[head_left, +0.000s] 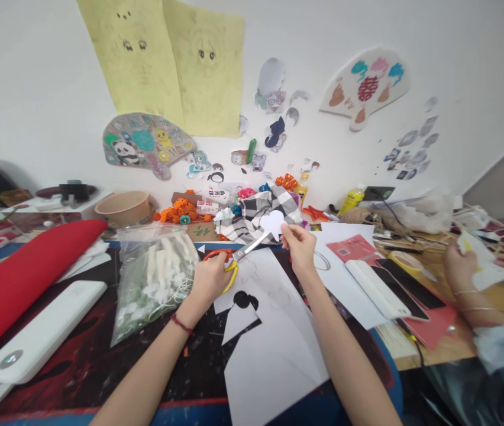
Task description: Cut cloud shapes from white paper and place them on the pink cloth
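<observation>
My left hand [210, 278] grips a pair of scissors [238, 255] by their orange and yellow handles, blades pointing up and right. The blade tips meet a small white paper cutout [274, 225], pinched from below by my right hand [299, 245]. Both hands hover over large white paper sheets [270, 349] lying on the dark, paint-stained table. One sheet shows a black printed shape [245, 300].
A clear bag of white pieces [154, 278] lies left of my hands, beyond it a red roll [25, 272] and a white flat device [39, 337]. A checked cloth [256, 214] and craft clutter line the wall. Phones [394, 287] lie right. Another person's hands [460, 269] hold paper at far right.
</observation>
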Motion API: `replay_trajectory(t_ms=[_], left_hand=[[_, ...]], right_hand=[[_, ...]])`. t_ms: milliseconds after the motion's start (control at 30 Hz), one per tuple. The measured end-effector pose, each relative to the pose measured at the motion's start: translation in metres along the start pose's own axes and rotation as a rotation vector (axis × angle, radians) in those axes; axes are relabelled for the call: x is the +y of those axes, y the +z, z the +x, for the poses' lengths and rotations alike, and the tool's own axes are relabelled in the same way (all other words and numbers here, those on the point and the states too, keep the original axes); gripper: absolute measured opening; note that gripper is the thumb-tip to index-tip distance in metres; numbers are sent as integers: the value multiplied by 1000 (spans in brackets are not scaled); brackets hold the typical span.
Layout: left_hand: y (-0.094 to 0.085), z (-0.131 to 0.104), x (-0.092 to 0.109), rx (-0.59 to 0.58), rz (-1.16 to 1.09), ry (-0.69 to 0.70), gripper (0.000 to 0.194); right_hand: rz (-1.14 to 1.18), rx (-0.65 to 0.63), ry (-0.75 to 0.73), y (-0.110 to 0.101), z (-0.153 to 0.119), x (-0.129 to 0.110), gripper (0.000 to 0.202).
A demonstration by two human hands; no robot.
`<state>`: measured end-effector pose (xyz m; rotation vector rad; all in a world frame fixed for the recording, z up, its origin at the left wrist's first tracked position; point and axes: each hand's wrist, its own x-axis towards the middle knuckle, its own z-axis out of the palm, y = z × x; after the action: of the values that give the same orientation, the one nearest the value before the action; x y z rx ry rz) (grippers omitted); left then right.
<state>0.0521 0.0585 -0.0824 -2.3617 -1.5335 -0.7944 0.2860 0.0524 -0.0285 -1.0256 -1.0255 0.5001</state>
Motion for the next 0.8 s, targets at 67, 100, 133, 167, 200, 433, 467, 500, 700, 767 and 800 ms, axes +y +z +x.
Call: replay_trajectory(t_ms=[67,100,133,167,200,433,467,500,700,767,800], left_hand=[[0,0,0,0,-2,4,15],[0,0,0,0,-3,6,15],[0,0,0,1,-4,7,14],[1,0,0,2,-5,9,14],[2,0,-1,3,-6,11,14],[5,-2,-1,16,-7,18,14],[4,-2,-1,17,-7,20,14],[4,-2,-1,16,-7,22,14],[2,-1,0,14,-6,29,14],[2,-2,0,13,-4,29,14],[2,-2,0,12,-3,28,14]], right_hand=[[-14,-6,-3,-1,0,0,33],[-20,-8,-5,-1,0,-1,33],[-26,-10,-6,-1,0,-1,34],[-31,-12,-8,-1,0,-1,34],[-35,-13,-9,-1,0,-1,34],[-48,-15,-16,-2,0,-1,34],[-48,-15,-16,-2,0,-1,34],[-49,-14,-16,-2,0,-1,33],[-51,-11,-19,-2,0,-2,34],[-52,-11,-21,-2,0,-2,34],[-53,-11,-22,-2,0,-2,34]])
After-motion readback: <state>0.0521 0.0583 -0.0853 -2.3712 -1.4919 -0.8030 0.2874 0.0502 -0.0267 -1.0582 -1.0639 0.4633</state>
